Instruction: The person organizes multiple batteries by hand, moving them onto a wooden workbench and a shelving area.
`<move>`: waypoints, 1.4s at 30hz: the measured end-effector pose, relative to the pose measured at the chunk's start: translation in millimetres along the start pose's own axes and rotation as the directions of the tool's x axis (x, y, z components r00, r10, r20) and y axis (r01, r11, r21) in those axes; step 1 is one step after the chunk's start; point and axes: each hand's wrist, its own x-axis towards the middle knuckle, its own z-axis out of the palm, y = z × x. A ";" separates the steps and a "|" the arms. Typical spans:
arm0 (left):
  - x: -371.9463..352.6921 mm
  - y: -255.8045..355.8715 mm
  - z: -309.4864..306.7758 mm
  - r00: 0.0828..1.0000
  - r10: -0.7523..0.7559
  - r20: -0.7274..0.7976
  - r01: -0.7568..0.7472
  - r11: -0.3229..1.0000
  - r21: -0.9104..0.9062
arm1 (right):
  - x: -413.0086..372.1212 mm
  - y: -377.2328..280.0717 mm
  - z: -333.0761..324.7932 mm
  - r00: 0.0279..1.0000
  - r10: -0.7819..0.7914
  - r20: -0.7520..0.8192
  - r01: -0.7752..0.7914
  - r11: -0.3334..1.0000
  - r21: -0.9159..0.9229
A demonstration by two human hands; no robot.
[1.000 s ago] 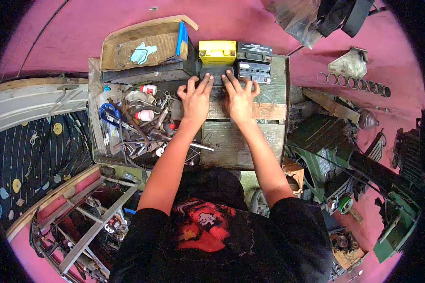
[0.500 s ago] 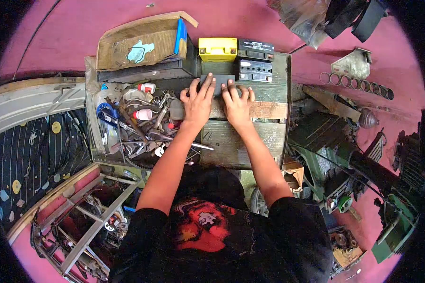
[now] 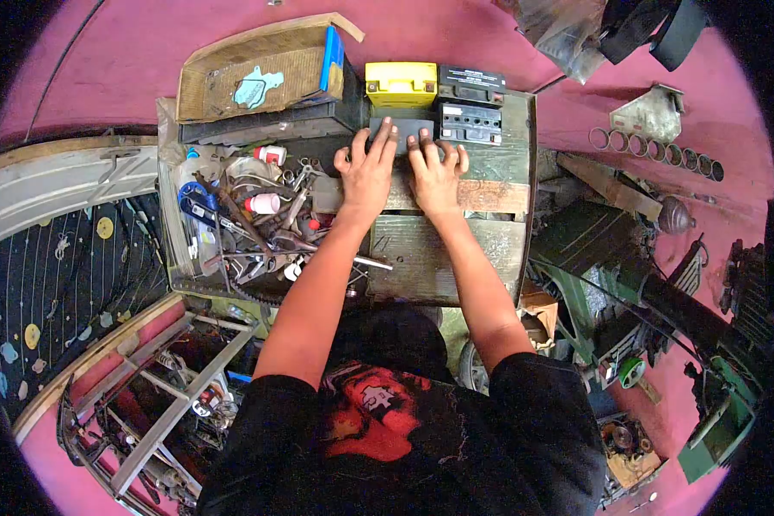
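Both my hands reach over the workbench to a dark grey box-shaped block point(image 3: 404, 133), much like the batteries behind it. My left hand point(image 3: 367, 176) lies palm down with outstretched fingers, two fingertips on the block's left part. At its right part, my right hand point(image 3: 437, 181) rests with fingers stretched and apart. The palms hide the block's near side. Just behind stands a yellow battery point(image 3: 401, 84). To its right are a black battery point(image 3: 470, 83) and, nearer me, another black battery with a grey top point(image 3: 470, 125).
Left of my hands lies a heap of tools point(image 3: 258, 215) with white-and-red bottles. Behind it, a cardboard tray point(image 3: 211, 86) holds a light green gasket point(image 3: 256, 88). The bench's right edge point(image 3: 529, 189) borders green machinery point(image 3: 593, 249). A metal frame point(image 3: 159, 413) stands lower left.
Both hands and the dark block have slid a little away from me, narrowing the gap to the yellow battery. The view has shifted slightly.
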 end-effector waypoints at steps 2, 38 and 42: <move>5.2 2.3 2.6 0.999 -0.016 -0.029 0.017 1.000 0.017 | 4.3 1.1 -0.3 1.000 0.009 0.014 -0.009 0.999 -0.032; 41.6 30.1 -3.2 0.986 -0.154 0.070 0.153 0.988 0.025 | 42.1 11.8 -20.1 0.995 0.097 0.029 -0.098 0.993 0.066; 34.7 46.7 -13.6 0.999 -0.030 0.014 0.032 0.986 -0.162 | 20.5 40.6 -57.0 0.966 0.253 -0.061 -0.246 0.963 0.108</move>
